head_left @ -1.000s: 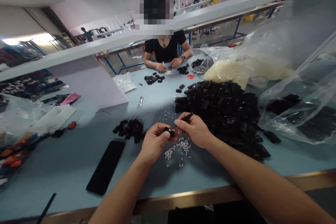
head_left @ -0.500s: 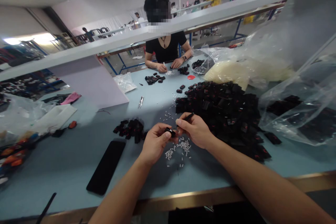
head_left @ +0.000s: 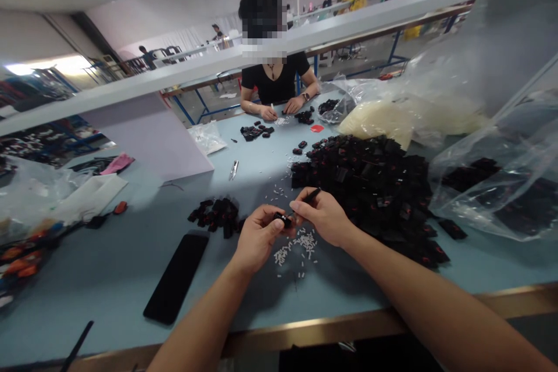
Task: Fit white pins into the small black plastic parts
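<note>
Small black plastic piece pinched in the left hand (head_left: 258, 238), slim black tool (head_left: 312, 196) in the right hand (head_left: 325, 218), over the surface

Both hands are closed on what they hold and are kept together just above the pale blue surface (head_left: 96, 296), with the small black plastic piece (head_left: 282, 220) held between them (whether the tool's tip touches it cannot be told). Tiny white plastic pegs (head_left: 305, 242) are scattered directly below, and a large heap of black pieces (head_left: 361, 192) is piled just beside the right hand. Across the surface, a small black pile (head_left: 304, 117) is lying by a seated co-worker's hand (head_left: 293, 105).
</note>
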`<state>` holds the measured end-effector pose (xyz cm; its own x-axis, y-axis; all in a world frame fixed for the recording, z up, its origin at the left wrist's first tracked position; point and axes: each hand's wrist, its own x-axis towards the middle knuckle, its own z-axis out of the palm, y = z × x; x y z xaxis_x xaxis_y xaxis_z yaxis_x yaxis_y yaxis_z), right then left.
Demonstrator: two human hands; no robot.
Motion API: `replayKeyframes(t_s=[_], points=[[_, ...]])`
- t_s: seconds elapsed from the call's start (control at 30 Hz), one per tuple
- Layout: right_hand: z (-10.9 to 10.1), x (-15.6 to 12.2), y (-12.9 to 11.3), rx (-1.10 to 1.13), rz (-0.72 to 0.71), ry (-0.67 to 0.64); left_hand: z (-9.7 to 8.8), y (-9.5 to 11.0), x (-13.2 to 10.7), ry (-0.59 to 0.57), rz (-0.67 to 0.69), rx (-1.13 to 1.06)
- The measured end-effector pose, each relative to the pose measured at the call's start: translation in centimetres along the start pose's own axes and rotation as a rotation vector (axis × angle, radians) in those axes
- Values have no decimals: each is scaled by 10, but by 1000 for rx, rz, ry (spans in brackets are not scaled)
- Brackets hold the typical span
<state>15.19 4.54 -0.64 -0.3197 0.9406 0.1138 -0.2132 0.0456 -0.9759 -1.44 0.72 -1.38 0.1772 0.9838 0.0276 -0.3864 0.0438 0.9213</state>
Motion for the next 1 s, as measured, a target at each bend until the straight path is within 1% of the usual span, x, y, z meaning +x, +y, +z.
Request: replayKeyframes(t_s=[0.13,0.3,0.5,0.73,0.83,1.0], points=[[2,-1,-1,-15,-16,12,-2,-1,0,-14,23,11],[2,-1,0,-33,-21,14,-1,-1,0,-30,19,15],[2,-1,1,-64,-35,8,-1,-1,0,-15,12,41],[4,-1,-2,-117,-41,14,0,0,1,-26,17,57],[4,-1,-2,-70,-28,12,0,0,1,-17,1,49],[4,-1,1,119,0,41,-1,-1,1,8,-23,11]])
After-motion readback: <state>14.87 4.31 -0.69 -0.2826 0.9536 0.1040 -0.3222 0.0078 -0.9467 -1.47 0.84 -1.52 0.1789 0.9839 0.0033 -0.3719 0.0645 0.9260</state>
